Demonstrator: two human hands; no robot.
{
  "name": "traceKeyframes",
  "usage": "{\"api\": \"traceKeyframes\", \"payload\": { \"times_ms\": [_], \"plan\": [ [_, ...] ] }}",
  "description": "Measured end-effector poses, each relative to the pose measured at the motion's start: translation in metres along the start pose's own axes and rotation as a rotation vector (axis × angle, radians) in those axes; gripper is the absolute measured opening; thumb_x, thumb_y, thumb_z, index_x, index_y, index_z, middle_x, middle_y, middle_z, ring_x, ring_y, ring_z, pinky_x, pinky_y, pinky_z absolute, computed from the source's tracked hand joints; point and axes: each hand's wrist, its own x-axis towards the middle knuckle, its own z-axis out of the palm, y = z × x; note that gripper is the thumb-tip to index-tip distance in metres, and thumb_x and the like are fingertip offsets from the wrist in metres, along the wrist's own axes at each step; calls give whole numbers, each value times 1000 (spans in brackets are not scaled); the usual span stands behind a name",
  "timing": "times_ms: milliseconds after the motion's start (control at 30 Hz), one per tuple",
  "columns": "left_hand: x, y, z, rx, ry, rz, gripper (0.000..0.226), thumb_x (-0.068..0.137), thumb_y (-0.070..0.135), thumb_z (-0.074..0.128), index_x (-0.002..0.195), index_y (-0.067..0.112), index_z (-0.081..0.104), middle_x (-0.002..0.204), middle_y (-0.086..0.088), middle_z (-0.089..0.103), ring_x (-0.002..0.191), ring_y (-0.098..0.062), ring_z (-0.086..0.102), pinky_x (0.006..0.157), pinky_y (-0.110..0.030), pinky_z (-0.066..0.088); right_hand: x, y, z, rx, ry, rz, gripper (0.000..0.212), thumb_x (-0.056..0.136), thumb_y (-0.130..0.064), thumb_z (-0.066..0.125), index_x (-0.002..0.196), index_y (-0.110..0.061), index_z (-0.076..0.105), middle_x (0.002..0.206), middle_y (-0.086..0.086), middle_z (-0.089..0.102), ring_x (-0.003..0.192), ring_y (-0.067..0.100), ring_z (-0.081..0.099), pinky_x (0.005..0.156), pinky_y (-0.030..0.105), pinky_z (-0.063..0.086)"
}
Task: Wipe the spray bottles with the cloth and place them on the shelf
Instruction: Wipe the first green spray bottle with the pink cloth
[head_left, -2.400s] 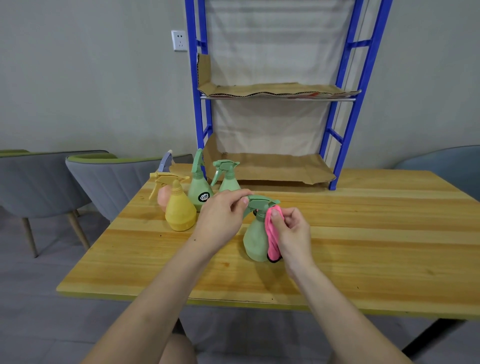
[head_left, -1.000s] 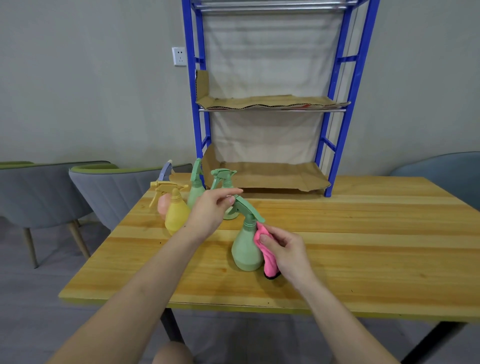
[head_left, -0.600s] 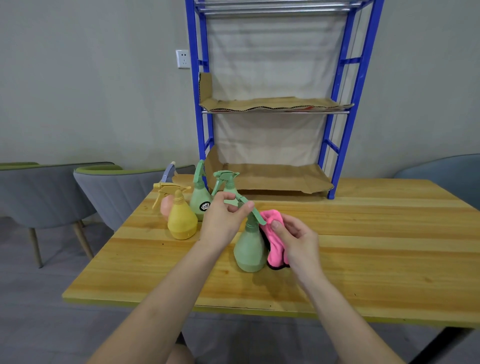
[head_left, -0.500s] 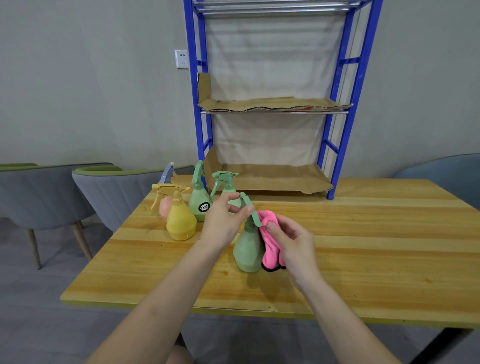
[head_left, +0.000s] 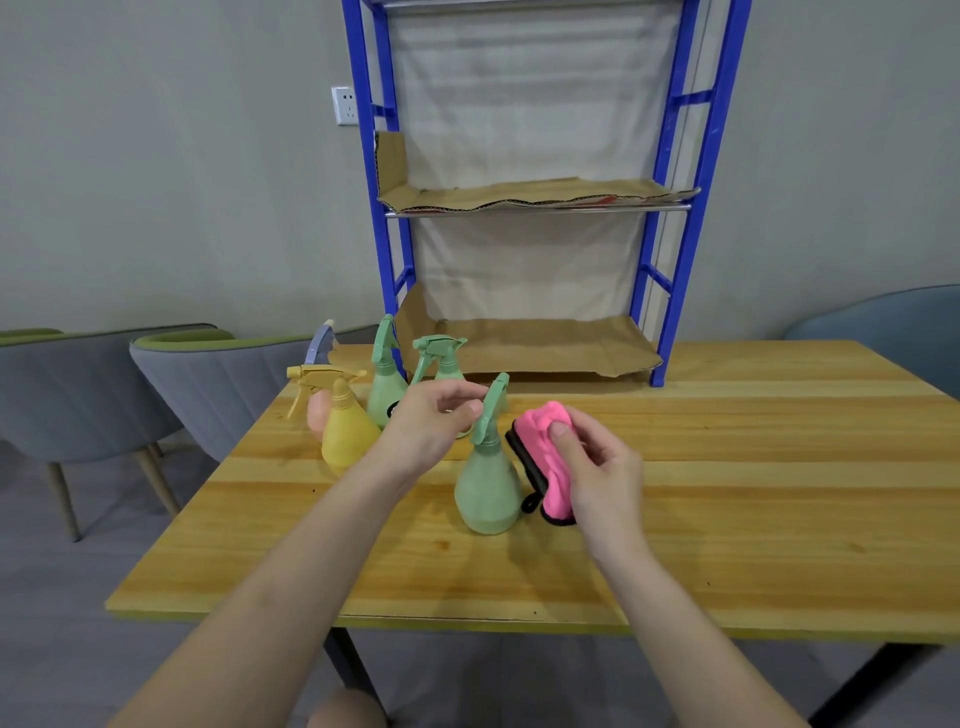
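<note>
— Grip now?
— Left hand (head_left: 431, 421) pinching the sprayer head of the green spray bottle (head_left: 488, 488), upright toward the tabletop's (head_left: 727, 493) front-left. Right hand (head_left: 597, 467) gripping the pink cloth (head_left: 545, 441) against its side.
— Advice?
— Steady the head, turn slowly, sweep neck to base.
— Writing?
— Black sticker on the rear green bottle (head_left: 384, 389) near the back-left corner, unreadable.

light: soft, even | shadows: faint | focus: sharp | edges: wide-angle bowing

Pink bottle (head_left: 315, 415): mostly behind the yellow bottle (head_left: 347, 436).
Label (head_left: 391, 410) (black, on a green bottle (head_left: 385, 387)): half covered by the left hand (head_left: 431, 426), unreadable.
Shelf (head_left: 675, 156): top cut off.
</note>
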Motion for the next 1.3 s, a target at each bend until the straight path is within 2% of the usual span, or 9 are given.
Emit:
{"api": "traceKeyframes", "payload": {
  "times_ms": [100, 233, 400, 567, 733, 833, 933, 1100, 1300],
  "plan": [
    [-2, -2, 4, -57, 13, 10, 19, 104, 19, 64, 116, 23, 78, 109, 5, 77, 98, -8, 68, 85, -18, 52, 8, -1, 7, -32, 104, -54, 21, 101, -21, 71, 118, -31, 75, 109, -16, 77, 103, 7, 71, 90, 36, 61],
    [-2, -7, 11, -80, 54, 3, 16, 101, 18, 68, 112, 20, 79, 105, 7, 78, 98, -5, 69, 87, -19, 51, 24, 2, 26, -96, 127, -94, 18, 97, -27, 75, 115, -32, 77, 110, -14, 72, 102, 8, 68, 87, 36, 59],
    [-1, -10, 15, -101, 68, 17, 15, 102, 17, 67, 108, 17, 81, 94, 14, 77, 86, 9, 68, 80, -10, 50, 27, 8, 52, -125, 93, -115, 10, 98, -17, 74, 103, -14, 82, 99, 2, 67, 88, 5, 65, 81, 26, 51],
    [-2, -11, 16, -130, 62, 13, 18, 102, 17, 66, 98, 26, 80, 116, 0, 78, 110, -10, 68, 101, -26, 51, 7, 21, 50, -68, 26, -59, 13, 98, -12, 73, 107, -14, 83, 101, 1, 65, 96, 8, 67, 91, 33, 58],
    [-6, -15, 20, -146, 76, 57, 24, 103, 18, 65, 94, 35, 79, 95, 15, 80, 95, 3, 70, 83, -12, 51, 18, 14, 51, -61, 42, -51, 14, 96, -13, 76, 105, -20, 84, 101, -3, 69, 95, 6, 69, 90, 31, 57],
    [-4, -16, 21, -114, 89, 56, 18, 104, 20, 64, 103, 27, 80, 99, 13, 79, 97, 1, 70, 85, -12, 50, 32, 7, 50, -94, 75, -39, 16, 97, -14, 75, 92, -26, 82, 98, 2, 70, 88, 7, 68, 87, 33, 57],
    [-2, -17, 20, -88, 91, 57, 17, 104, 21, 64, 108, 23, 81, 104, 12, 79, 102, -1, 70, 89, -16, 50, 31, 6, 46, -118, 18, -35, 12, 97, -11, 73, 97, -15, 84, 100, 6, 70, 90, 7, 68, 84, 26, 55],
    [0, -19, 21, -78, 106, 46, 19, 104, 21, 64, 113, 16, 80, 114, 4, 78, 114, -10, 68, 102, -28, 52, 8, 18, 40, -134, -84, -90, 13, 95, -10, 77, 103, -16, 84, 106, -1, 68, 102, 5, 68, 90, 23, 57],
    [0, -20, 20, -49, 102, 59, 21, 104, 22, 63, 114, 15, 81, 111, 5, 79, 110, -7, 70, 99, -27, 54, 18, 14, 41, -142, -32, -24, 8, 92, -13, 79, 87, -17, 84, 98, 4, 72, 87, 4, 68, 79, 19, 52]
  ]
}}
